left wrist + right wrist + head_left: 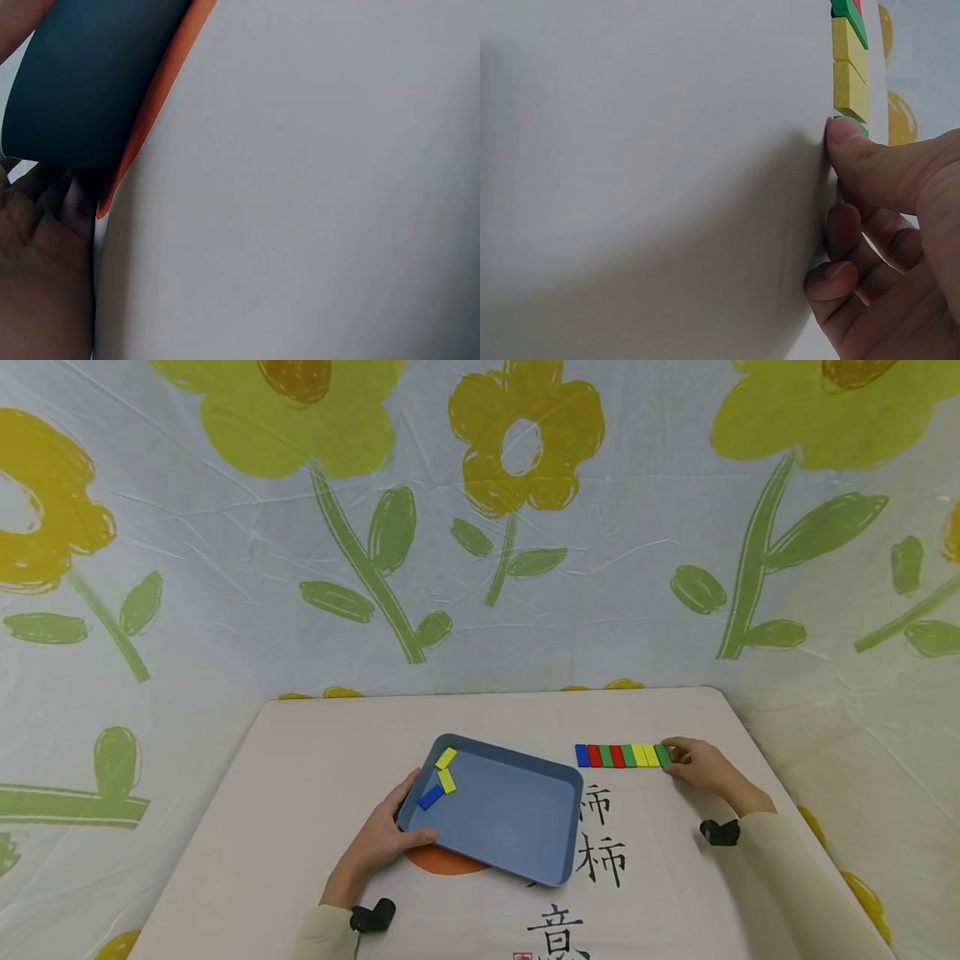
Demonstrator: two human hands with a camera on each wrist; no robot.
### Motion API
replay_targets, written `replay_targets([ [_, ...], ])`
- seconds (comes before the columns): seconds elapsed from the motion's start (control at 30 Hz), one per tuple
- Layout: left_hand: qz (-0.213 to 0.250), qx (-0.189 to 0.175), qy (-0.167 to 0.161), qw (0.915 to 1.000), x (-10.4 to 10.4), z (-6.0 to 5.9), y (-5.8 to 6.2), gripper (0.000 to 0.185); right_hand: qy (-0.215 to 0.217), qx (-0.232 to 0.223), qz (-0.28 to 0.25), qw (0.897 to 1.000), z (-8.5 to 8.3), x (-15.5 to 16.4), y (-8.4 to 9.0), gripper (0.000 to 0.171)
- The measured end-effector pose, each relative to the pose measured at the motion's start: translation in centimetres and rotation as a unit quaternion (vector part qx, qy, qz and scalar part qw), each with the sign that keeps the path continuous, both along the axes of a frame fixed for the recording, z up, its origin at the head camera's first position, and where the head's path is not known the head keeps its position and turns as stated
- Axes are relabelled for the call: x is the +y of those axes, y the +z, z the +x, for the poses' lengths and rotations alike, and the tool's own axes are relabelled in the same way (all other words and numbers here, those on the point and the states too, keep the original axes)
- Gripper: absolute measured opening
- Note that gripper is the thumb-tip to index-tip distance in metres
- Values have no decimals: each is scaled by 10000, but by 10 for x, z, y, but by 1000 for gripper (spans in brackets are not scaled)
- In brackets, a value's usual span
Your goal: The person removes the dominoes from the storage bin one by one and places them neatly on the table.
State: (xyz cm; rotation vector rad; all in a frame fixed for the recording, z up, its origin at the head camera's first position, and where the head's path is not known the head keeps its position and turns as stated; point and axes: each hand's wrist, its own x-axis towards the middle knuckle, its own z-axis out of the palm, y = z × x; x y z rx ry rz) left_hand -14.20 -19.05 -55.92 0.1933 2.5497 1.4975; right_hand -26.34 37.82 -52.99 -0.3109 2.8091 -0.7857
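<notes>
Blue tray (517, 827) was gripped at its edge by the left hand (378, 843); right hand (701, 766) pinched the row's end green block (662, 755).

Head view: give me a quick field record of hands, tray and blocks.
left hand: grips the blue tray's near-left corner
right hand: pinches the green end block
tray: blue, on the table, tilted up at the left hand's corner
blocks in tray: two yellow, one blue, at the far-left corner
row: blue, red, green, red, green, yellow, yellow, green
</notes>
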Motion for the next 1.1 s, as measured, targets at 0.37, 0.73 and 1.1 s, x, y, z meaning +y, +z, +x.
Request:
replay_targets([
  [0.37, 19, -14, -17, 10000, 0, 0, 0, 106, 16, 48, -62, 10000, 1, 1, -1, 48],
  [0.73, 2, -6, 2, 10000, 0, -1, 0, 106, 16, 91, -113, 9999, 2, -2, 1, 47],
  [1.1, -109, 18, 20, 9999, 0, 0, 0, 105, 31, 23, -164, 9999, 2, -3, 2, 47],
])
